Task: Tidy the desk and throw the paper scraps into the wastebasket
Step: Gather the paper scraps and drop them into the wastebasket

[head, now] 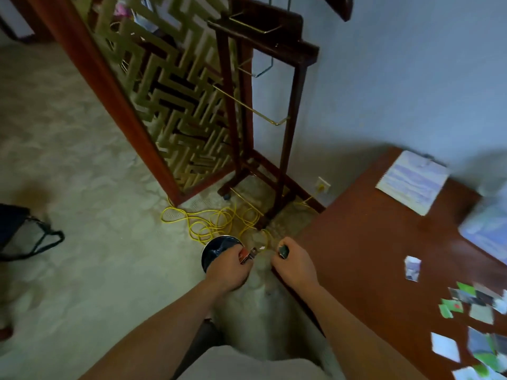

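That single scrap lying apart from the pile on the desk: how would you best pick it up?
The lone scrap lies flat on the desk, with bare wood all round it. Probably come from above and pinch one edge or corner between thumb and fingertip, perhaps sliding it a little to lift that edge.

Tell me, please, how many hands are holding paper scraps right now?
2. The left hand grips a reddish scrap at the wastebasket; the right hand grips a dark scrap beside the desk.

Probably a home study: carpet (82,160), lattice screen (175,100), wooden desk (370,242) with notebook (413,182)
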Tool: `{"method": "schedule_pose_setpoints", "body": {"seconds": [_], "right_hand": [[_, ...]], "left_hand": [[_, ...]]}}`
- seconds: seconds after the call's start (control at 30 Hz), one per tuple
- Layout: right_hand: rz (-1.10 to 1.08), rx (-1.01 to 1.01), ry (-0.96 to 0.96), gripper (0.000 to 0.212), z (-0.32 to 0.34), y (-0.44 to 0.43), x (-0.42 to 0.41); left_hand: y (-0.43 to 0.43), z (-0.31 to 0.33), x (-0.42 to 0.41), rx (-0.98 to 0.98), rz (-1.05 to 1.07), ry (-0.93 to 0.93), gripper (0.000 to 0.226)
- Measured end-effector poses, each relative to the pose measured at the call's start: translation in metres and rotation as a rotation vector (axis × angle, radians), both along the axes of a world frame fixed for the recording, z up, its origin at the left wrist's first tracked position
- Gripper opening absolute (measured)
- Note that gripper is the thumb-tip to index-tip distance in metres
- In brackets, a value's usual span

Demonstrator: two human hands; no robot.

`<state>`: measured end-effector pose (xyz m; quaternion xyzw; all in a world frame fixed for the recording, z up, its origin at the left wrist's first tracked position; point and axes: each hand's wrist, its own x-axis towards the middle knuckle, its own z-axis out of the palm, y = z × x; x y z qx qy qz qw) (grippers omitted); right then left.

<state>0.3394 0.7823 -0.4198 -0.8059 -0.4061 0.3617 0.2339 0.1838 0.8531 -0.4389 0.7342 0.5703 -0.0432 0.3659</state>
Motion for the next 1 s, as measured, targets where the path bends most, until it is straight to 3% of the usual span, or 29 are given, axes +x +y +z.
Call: {"method": "schedule_pose_setpoints", "body": {"seconds": [0.17, 0.37, 0.67, 1.0], "right_hand": [[-0.077, -0.067, 0.088, 0.014, -0.035, 0.062, -0.065], [-0.16, -0.234, 0.157, 0.021, -0.111, 0.104, -0.101], [-0.249, -0.358, 0.271, 0.013, -0.288, 0.156, -0.106], [-0.185, -0.453, 0.323, 0.009, -0.465, 0.21, -0.103]], "left_hand": [[0.073, -0.037, -0.056, -0.138, 0.06, 0.0, 0.022], [0.13, -0.1, -0.094, -0.29, 0.061, 0.043, 0.023], [0.176, -0.276, -0.088, -0.486, 0.16, 0.113, 0.022], [0.212, -0.446, -0.066, -0.548, 0.222, 0.111, 0.018]]}}
